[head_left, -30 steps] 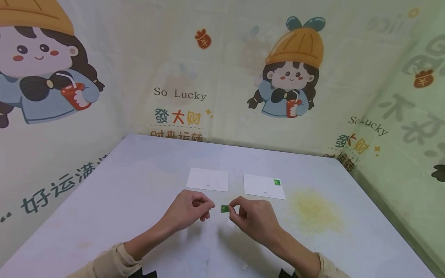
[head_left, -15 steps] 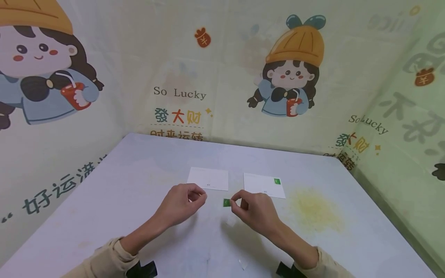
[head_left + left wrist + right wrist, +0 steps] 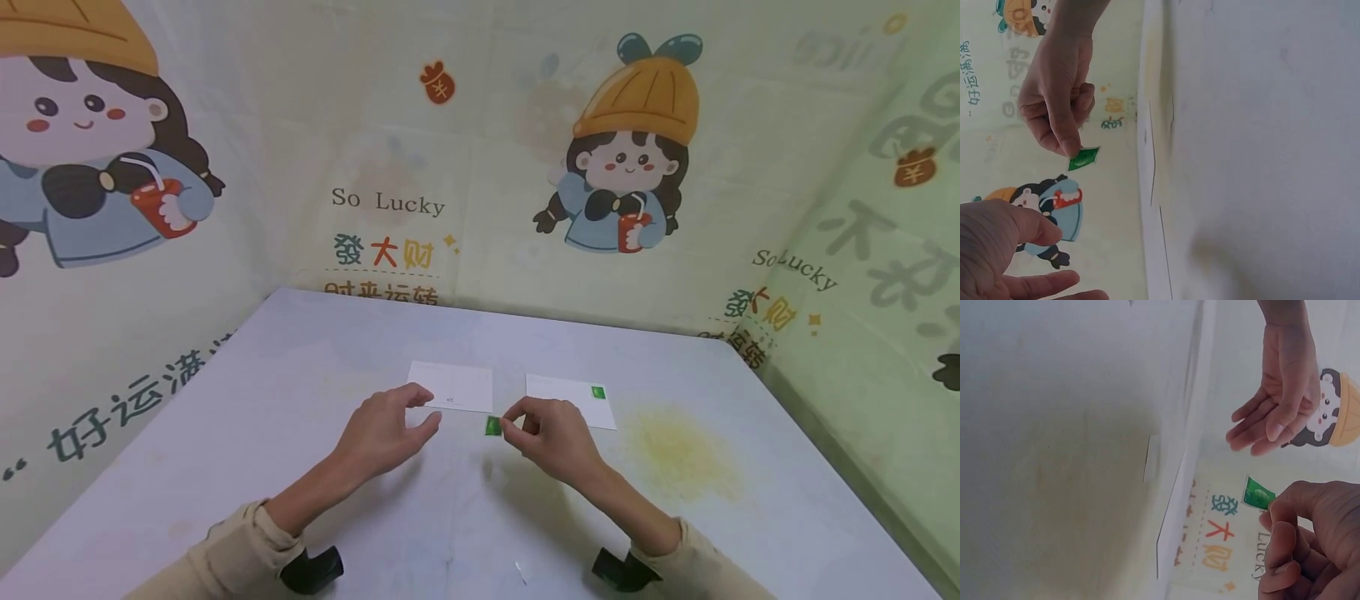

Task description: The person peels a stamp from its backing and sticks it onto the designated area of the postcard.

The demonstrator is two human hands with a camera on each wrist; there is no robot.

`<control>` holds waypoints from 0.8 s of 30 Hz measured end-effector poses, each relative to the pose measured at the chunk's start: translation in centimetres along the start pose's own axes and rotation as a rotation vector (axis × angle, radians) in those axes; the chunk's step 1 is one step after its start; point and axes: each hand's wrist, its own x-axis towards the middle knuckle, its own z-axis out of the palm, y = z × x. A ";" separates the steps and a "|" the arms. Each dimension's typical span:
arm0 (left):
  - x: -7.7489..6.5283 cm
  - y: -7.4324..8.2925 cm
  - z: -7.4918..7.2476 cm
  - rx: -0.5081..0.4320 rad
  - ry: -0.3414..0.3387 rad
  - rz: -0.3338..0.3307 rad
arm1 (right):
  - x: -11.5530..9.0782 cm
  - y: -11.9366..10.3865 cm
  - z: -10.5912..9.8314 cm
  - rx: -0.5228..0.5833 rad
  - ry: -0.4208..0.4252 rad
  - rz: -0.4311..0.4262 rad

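My right hand (image 3: 553, 437) pinches a small green postage stamp (image 3: 492, 426) by its edge between thumb and forefinger, held up above the table. In the right wrist view the stamp (image 3: 1259, 494) shows a pale border and a light pattern on green. My left hand (image 3: 386, 425) hovers to the left of it, thumb and fingers apart and holding nothing. Beyond the hands lie two white postcards: the left one (image 3: 465, 387) is partly covered by my left fingers, and the right one (image 3: 558, 390) bears a similar green stamp (image 3: 597, 392) in its upper right corner.
The white table (image 3: 300, 350) has a yellow stain (image 3: 682, 454) right of the cards. A thin, pale scrap (image 3: 521, 572) lies near the front edge. A printed cloth (image 3: 487, 167) with cartoon figures hangs around the back and sides.
My left hand has drawn back leftward from the stamp, and its fingers have parted. My right hand has moved slightly forward with the stamp. The cards stay in place.
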 end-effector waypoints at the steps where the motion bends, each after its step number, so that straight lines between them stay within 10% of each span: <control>1: 0.1 -0.1 0.0 0.010 -0.002 -0.001 | 0.1 0.1 0.0 0.007 -0.005 0.012; 24: 2.3 -1.6 0.3 0.092 -0.014 -0.038 | 2.5 2.1 0.3 0.093 -0.063 0.171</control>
